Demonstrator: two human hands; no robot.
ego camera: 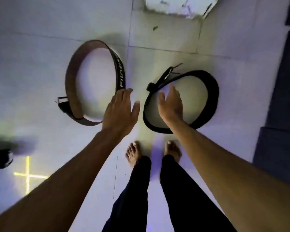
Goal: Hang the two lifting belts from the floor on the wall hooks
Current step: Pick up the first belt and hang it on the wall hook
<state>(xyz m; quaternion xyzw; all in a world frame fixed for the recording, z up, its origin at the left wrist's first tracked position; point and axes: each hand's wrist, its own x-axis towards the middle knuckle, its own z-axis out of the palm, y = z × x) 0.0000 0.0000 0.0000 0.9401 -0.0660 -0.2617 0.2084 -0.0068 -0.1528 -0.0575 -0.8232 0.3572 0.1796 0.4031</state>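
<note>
Both hands, left [120, 109] and right [171, 104], hover empty with fingers spread, each directly above its nearest belt: brown [70, 84], black [213, 97].

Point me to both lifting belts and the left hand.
brown belt [70, 84]: head view, on its left inner wall.
black belt [213, 96]: head view, on its right outer band.
left hand [120, 113]: head view, on the back of the hand.
</note>
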